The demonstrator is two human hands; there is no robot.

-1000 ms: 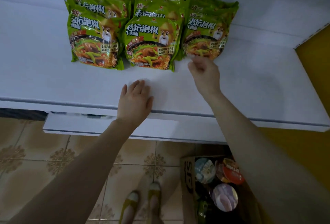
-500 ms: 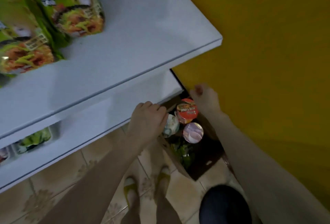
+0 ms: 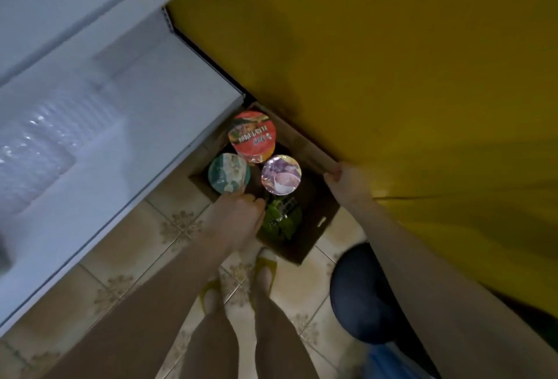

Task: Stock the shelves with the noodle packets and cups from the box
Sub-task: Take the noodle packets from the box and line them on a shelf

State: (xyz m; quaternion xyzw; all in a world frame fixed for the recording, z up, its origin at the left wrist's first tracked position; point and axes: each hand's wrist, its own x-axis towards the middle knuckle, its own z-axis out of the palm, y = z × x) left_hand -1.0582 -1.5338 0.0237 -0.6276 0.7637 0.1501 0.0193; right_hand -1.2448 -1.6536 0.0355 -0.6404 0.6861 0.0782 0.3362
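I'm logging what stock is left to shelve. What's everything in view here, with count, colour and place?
red-lidded cup: one, red, box's far end
teal-lidded cup: one, teal, box's left side
purple-lidded cup: one, purple, box's middle
noodle packets: count unclear, green, box's near end
cardboard box: one, brown, on floor beside shelves
shelves: white, left
wall: yellow, right
floor tiles: beige, patterned
dark blue rounded thing: one, lower right, unidentifiable
slippers: two, yellow-green, on feet
left hand: box's near-left edge, grip unclear
right hand: grips box's right flap
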